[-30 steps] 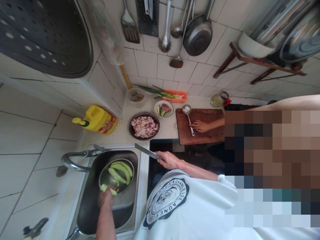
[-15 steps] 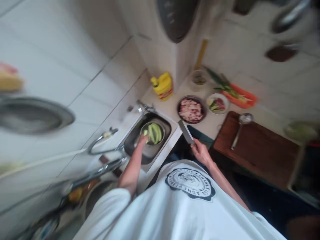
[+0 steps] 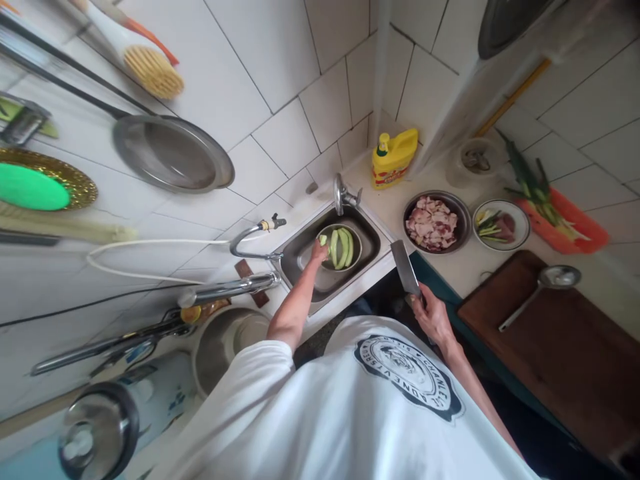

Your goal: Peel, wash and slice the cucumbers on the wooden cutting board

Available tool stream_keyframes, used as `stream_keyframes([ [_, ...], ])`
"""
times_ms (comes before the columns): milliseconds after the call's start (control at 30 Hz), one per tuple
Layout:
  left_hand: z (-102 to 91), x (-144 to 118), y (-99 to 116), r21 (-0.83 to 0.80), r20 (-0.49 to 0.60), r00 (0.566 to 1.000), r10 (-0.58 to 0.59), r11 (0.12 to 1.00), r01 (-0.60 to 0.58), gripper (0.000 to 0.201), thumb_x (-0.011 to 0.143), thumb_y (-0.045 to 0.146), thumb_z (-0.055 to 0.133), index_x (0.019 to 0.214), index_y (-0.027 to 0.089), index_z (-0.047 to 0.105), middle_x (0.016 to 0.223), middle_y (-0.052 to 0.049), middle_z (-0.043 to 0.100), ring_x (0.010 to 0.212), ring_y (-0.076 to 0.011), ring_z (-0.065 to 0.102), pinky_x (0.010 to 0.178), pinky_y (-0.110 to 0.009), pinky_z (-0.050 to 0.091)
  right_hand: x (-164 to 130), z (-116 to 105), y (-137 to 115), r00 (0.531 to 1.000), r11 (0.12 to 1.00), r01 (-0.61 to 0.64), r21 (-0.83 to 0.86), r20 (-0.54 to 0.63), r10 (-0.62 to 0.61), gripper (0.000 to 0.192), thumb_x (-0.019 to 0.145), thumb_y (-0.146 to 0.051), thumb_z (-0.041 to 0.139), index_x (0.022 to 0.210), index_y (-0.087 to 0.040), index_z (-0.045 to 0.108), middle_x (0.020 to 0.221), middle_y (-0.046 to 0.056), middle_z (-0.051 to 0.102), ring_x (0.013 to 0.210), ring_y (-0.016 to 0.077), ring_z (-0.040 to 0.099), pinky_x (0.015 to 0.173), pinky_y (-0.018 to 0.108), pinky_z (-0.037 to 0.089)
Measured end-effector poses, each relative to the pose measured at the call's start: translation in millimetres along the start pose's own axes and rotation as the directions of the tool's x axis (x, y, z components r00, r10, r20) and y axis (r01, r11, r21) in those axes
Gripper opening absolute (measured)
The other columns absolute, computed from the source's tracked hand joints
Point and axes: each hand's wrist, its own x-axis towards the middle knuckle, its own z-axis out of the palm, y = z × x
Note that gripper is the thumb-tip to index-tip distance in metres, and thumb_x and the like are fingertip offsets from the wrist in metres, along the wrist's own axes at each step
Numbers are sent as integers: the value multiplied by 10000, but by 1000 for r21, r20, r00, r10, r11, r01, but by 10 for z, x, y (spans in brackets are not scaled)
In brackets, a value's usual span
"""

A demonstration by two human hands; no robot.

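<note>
White-tiled kitchen corner (image 3: 280,140) around a steel sink (image 3: 371,233) — knife (image 3: 405,268) in the right hand (image 3: 433,317), green lengths (image 3: 343,249) in a bowl (image 3: 359,247).
Right fingers are wrapped round the knife's handle; its long axis slants away from the body and leftward, the broad blade's far end near the sink's right corner, just by the counter (image 3: 385,203) edge. Left hand (image 3: 320,251) reaches to the bowl's left rim, a pale green piece (image 3: 323,239) at its fingers — whether gripped, I cannot tell. Slightly curved, the lengths lie side by side, pointing roughly away from the body. Sink floor shows left of the bowl; beyond the blade, a strip of counter separates the sink from a dark bowl of meat (image 3: 433,223). Farther right lies a brown board (image 3: 575,353).
</note>
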Motion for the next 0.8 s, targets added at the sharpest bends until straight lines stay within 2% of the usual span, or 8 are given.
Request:
stream_keyframes([
  [100,-33,34,-5,-35,4,1000,-8,999,8,503,985,373,731,1420,195,552,1195,-141,741,927,-220,737,704,-287,586,-3,35,0,1000,1000,-3,3,6,3,616,1026,-494,510,1507,-128,628,739,8,674,620,186,573,619,296,472],
  [300,-2,32,93,-110,72,997,39,993,-31,335,1015,312,655,1310,185,561,907,-13,680,699,-125,624,659,-234,568,-17,101,10,1000,1000,12,17,-19,-12,529,1033,-427,509,1469,-164,654,762,-4,658,611,162,531,618,281,428],
  [433,131,-84,142,-371,160,979,125,927,-58,191,970,284,664,1121,193,589,801,23,613,633,-111,582,633,-239,580,-37,104,-10,999,999,27,39,-43,-25,486,1029,-402,517,1437,-186,670,768,-12,648,628,158,519,629,276,410],
  [567,213,-194,124,-537,197,973,123,844,2,277,875,357,769,1011,203,583,792,30,620,636,-116,597,636,-262,600,-41,92,-20,999,997,30,76,-36,-28,477,1035,-385,510,1443,-187,658,733,-28,617,627,163,530,635,272,401],
  [700,185,-234,81,-534,206,971,124,845,5,268,853,352,772,985,214,583,793,37,623,642,-118,612,678,-285,609,-51,69,-48,997,995,43,91,-63,-37,457,1029,-340,516,1437,-191,658,778,-18,642,650,164,541,658,268,397],
  [800,185,-237,73,-403,147,979,139,912,-68,246,845,344,751,964,221,574,746,43,610,618,-132,609,650,-294,601,-95,32,-45,997,993,35,111,-77,-26,443,1030,-322,520,1436,-212,659,766,-27,626,645,161,532,656,265,381],
])
